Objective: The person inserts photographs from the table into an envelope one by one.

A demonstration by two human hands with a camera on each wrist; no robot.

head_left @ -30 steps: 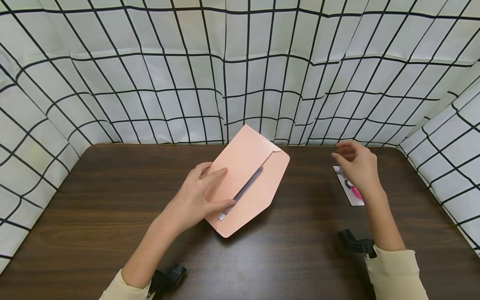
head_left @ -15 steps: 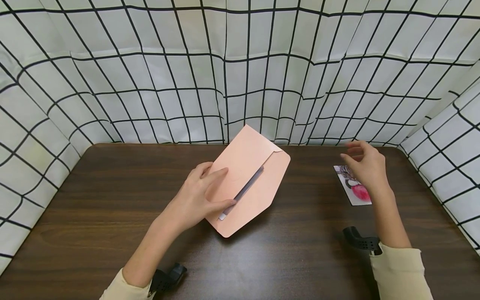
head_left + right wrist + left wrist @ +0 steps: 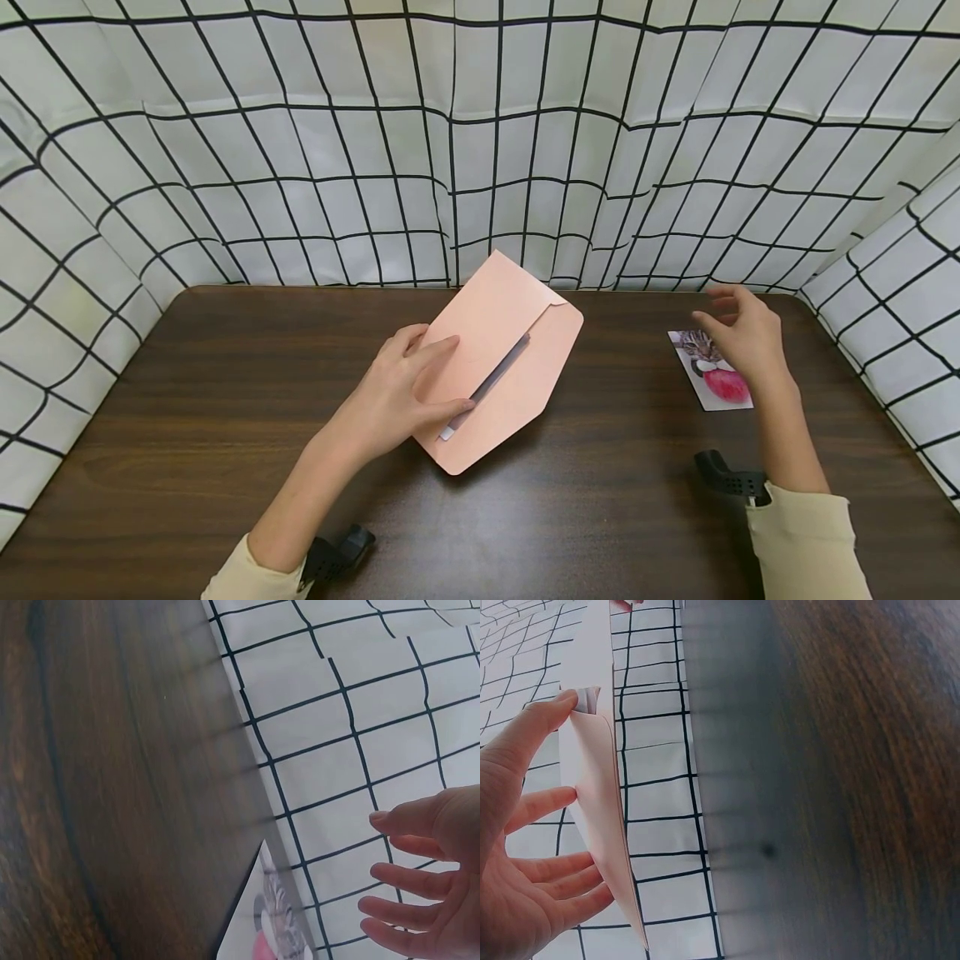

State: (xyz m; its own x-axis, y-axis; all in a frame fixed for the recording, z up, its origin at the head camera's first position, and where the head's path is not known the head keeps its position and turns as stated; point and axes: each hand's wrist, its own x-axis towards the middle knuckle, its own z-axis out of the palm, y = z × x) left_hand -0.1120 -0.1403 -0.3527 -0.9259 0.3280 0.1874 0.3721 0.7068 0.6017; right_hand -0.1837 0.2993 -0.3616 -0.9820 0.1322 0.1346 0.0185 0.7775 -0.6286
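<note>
My left hand [image 3: 393, 392] holds a pale pink envelope [image 3: 480, 325] tilted above the middle of the table. Its thumb lies at the envelope's mouth, while the other fingers spread along the face and edge, as the left wrist view shows. The flap is unfolded, and a strip of a greyish card [image 3: 497, 379] shows inside the slot. On the right, my right hand [image 3: 753, 337] hovers with loosely bent fingers and nothing between them. Below it a picture card [image 3: 723, 383] with a cat and a pink shape lies on the table, partly covered by the hand in the head view.
The dark wooden table [image 3: 225, 375] spans the view. A white curtain [image 3: 360, 142] with a black grid hangs behind its far edge and along both sides. Black wrist cameras sit on the left cuff [image 3: 258, 575] and right cuff [image 3: 810, 533].
My right hand has drawn a little to the right, uncovering more of the picture card. The left hand and the envelope have stayed almost still.
</note>
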